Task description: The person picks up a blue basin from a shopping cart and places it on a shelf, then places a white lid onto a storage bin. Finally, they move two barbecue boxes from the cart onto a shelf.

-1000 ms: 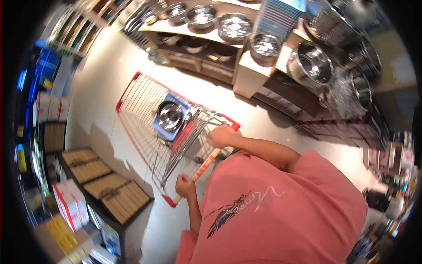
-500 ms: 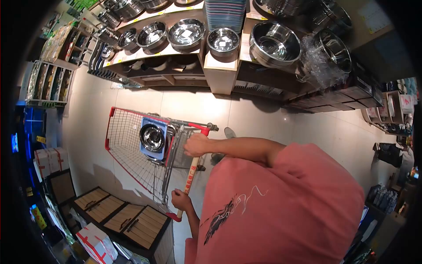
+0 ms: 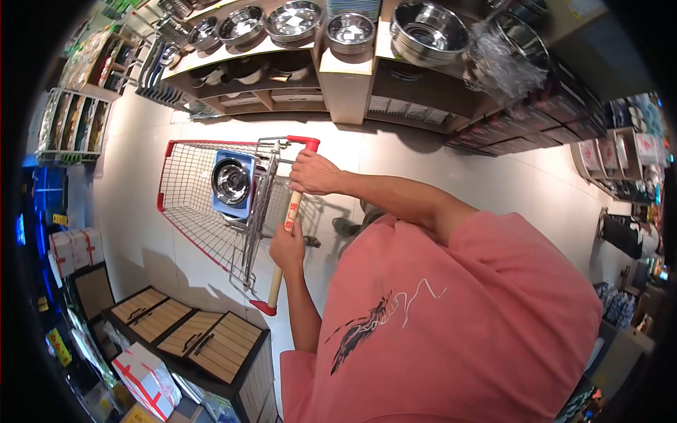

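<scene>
I saw both hands clamped on the shopping cart's handle [image 3: 291, 211], set apart along it: the right hand [image 3: 314, 173] near one red end, the left hand [image 3: 287, 247] further down. The cart [image 3: 185, 176] stood just ahead of them, with a boxed steel bowl [image 3: 231, 182] inside.

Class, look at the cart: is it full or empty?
Nearly empty: one blue box lies in the cart; bare wire mesh shows everywhere else.
</scene>
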The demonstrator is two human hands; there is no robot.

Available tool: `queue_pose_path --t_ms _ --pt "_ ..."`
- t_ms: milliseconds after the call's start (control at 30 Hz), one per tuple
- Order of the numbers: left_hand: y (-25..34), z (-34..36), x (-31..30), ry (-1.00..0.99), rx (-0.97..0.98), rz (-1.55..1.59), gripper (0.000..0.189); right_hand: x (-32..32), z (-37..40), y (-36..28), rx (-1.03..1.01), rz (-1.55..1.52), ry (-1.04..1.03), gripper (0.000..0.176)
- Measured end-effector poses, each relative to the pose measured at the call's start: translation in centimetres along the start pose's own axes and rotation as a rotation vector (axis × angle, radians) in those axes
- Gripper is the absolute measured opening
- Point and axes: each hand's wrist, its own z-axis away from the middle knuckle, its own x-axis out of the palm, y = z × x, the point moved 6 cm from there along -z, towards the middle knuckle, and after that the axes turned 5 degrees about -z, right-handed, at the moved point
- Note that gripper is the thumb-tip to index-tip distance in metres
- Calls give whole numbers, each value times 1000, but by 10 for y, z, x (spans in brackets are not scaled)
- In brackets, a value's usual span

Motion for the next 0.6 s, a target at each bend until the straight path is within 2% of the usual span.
queue_pose_path --t_ms 267,333,600 --pt "-13 38 9 -7 -29 -66 29 0 34 -32 75 85 -137 45" --pt "-17 56 10 -4 -58 -92 28 -1 50 -42 3 45 -56 47" --pt "-19 125 22 -15 -177 -156 23 -17 116 -64 -218 -178 -239 42"
